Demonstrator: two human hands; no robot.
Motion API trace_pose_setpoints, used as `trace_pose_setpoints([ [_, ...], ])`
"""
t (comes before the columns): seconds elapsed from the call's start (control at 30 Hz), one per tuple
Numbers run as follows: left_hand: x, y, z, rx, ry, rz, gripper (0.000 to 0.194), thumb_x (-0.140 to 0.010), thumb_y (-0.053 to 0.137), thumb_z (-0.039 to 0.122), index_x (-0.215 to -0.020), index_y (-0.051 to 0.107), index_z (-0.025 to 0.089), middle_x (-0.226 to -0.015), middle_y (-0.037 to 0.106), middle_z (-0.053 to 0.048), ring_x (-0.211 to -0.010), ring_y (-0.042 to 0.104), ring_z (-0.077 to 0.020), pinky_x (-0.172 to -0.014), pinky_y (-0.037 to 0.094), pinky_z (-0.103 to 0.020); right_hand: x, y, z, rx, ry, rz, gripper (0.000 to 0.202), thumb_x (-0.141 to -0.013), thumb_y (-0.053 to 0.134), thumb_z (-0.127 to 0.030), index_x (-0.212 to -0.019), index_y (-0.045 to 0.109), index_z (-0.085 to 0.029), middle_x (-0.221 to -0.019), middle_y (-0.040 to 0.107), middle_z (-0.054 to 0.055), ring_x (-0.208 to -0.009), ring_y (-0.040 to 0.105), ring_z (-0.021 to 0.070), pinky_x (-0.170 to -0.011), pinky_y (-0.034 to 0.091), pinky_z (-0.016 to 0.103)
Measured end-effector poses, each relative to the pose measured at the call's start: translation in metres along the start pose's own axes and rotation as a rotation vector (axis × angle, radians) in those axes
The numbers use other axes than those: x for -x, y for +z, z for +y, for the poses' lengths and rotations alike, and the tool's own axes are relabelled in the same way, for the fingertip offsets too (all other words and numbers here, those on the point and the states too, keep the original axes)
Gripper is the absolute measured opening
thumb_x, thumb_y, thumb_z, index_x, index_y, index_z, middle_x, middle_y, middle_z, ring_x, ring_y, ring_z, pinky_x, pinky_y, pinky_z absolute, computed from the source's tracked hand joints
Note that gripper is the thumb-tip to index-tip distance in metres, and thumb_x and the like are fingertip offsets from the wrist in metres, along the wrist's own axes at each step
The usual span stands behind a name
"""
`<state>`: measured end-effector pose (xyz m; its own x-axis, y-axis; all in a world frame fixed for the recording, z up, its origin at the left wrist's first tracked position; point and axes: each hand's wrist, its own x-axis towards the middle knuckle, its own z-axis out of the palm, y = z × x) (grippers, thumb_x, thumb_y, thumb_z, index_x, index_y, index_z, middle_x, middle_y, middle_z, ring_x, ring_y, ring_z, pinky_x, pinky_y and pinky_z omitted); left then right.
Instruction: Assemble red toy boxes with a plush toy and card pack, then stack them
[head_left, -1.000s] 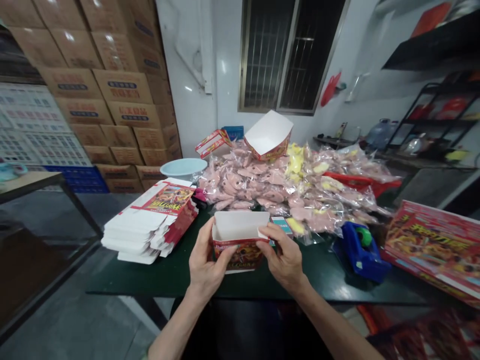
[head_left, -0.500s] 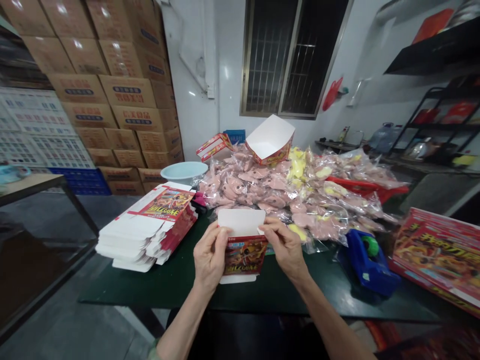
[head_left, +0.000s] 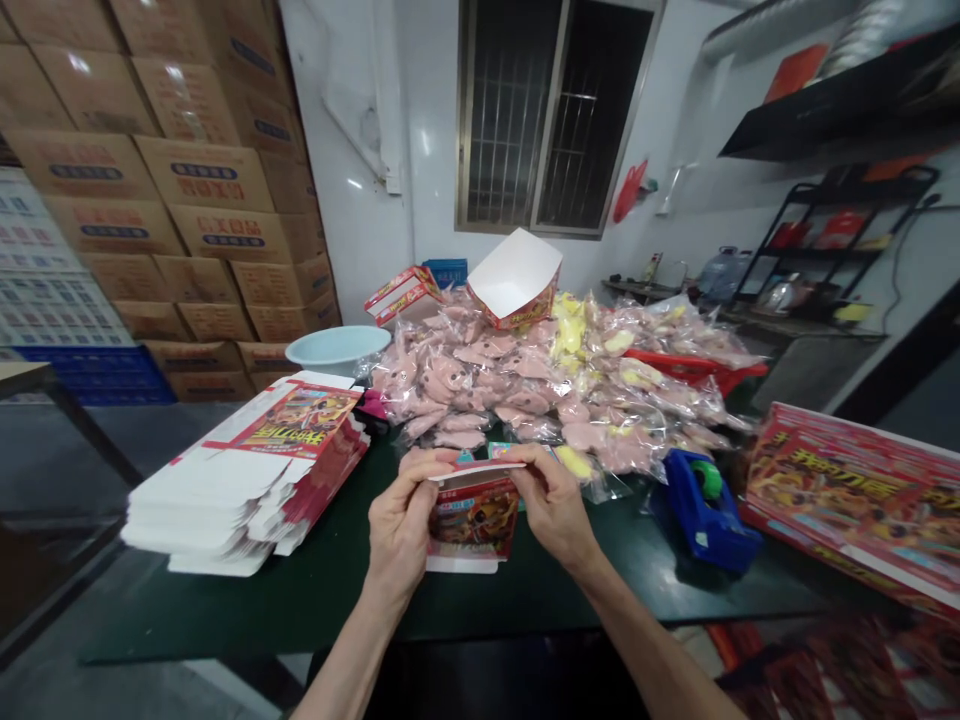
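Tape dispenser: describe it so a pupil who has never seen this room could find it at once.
Start at the dark green table with its heap of bagged pink pieces. By the heap's front right corner, just left of the large red box, sits the tape dispenser. Its body is blue with a bright green part; its neighbours are mainly pink and red.

Over there's a dark green surface (head_left: 585, 597), a pale blue round plastic basin (head_left: 337, 346), pink and yellow bagged pieces (head_left: 480, 375), and a blue tape dispenser (head_left: 705, 520) with a green roll (head_left: 707, 480).
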<state>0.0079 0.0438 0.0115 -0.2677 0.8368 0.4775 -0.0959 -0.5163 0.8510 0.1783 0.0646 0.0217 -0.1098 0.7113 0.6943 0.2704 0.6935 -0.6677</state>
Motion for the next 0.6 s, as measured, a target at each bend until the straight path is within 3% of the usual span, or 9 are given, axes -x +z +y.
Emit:
trace_pose_setpoints([
  [0.1,-0.006,-0.004,-0.010,0.024,-0.014,-0.021,0.014,-0.078,0.059,0.030,-0.080,0.066,0.018,-0.099,0.069,-0.008,-0.098,0.062,-0.0230,-0.085,0.049,-0.034,0.002,0.000,0.003,0.018,-0.079,0.018,0.017,-0.087,0.044,-0.016,-0.093,0.060,-0.020,-0.091,0.062,0.006,-0.090,0.059,0.0160,-0.073,0.050,0.027],
  [0.2,-0.013,-0.009,-0.016,0.016,-0.017,-0.061,0.015,-0.079,0.059,0.030,-0.085,0.065,0.018,-0.098,0.069,-0.007,-0.094,0.063,-0.0215,-0.085,0.049,-0.033,0.000,-0.003,0.002,-0.033,-0.076,-0.048,0.018,-0.086,0.047,-0.018,-0.096,0.061,-0.019,-0.097,0.061,0.009,-0.093,0.060,0.0170,-0.068,0.052,0.026],
  [0.3,-0.014,-0.015,-0.016,-0.022,-0.011,-0.116,0.016,-0.081,0.058,0.029,-0.090,0.065,0.018,-0.100,0.069,-0.007,-0.095,0.063,-0.0218,-0.087,0.049,-0.034,0.000,-0.006,0.000,-0.086,0.000,-0.092,0.017,-0.083,0.053,-0.022,-0.097,0.061,-0.018,-0.098,0.060,0.009,-0.087,0.061,0.0160,-0.060,0.052,0.022],
  [0.47,-0.003,-0.023,-0.009,-0.024,0.026,-0.243,0.019,-0.085,0.053,0.026,-0.098,0.066,0.019,-0.114,0.064,-0.010,-0.111,0.057,-0.0244,-0.097,0.043,-0.038,0.001,-0.006,-0.004,-0.102,0.100,-0.057,0.010,-0.079,0.055,-0.024,-0.084,0.061,-0.018,-0.084,0.060,0.004,-0.075,0.059,0.0132,-0.059,0.050,0.021],
  [0.6,0.003,-0.019,0.000,-0.006,0.059,-0.228,0.015,-0.085,0.053,0.024,-0.093,0.066,0.021,-0.115,0.064,-0.008,-0.111,0.058,-0.0240,-0.093,0.046,-0.036,-0.002,-0.007,-0.016,-0.209,0.243,-0.116,0.006,-0.073,0.055,-0.020,-0.078,0.059,-0.019,-0.077,0.058,0.001,-0.068,0.057,0.0120,-0.056,0.047,0.021],
])
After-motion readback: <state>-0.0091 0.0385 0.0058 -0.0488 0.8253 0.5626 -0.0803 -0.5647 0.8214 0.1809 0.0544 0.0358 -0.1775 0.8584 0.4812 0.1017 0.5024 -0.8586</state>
